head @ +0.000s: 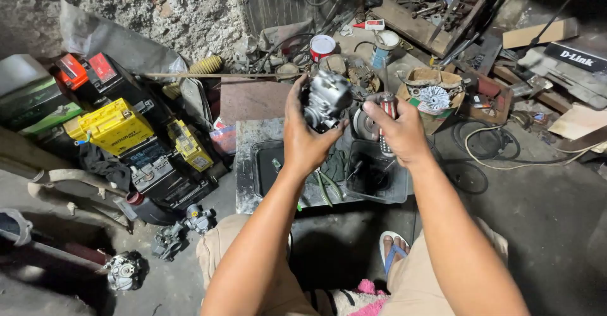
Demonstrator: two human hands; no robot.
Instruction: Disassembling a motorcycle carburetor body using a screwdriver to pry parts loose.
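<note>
My left hand [305,136] grips a grey metal carburetor [325,99], held up over a low work slab [245,164]. My right hand [399,132] is closed around a screwdriver with a red and clear handle [387,110], its shaft pointing up beside the carburetor. The tip's contact with the carburetor is hidden. Below the hands sit a black tray [264,164] and a dark plastic tub [379,177] with small parts.
Yellow and black batteries [114,126] are stacked at left against a rough wall. Loose carburetors [183,230] lie on the floor at lower left. A cardboard box of parts [433,98], cans [322,46] and cables [487,142] crowd the back and right.
</note>
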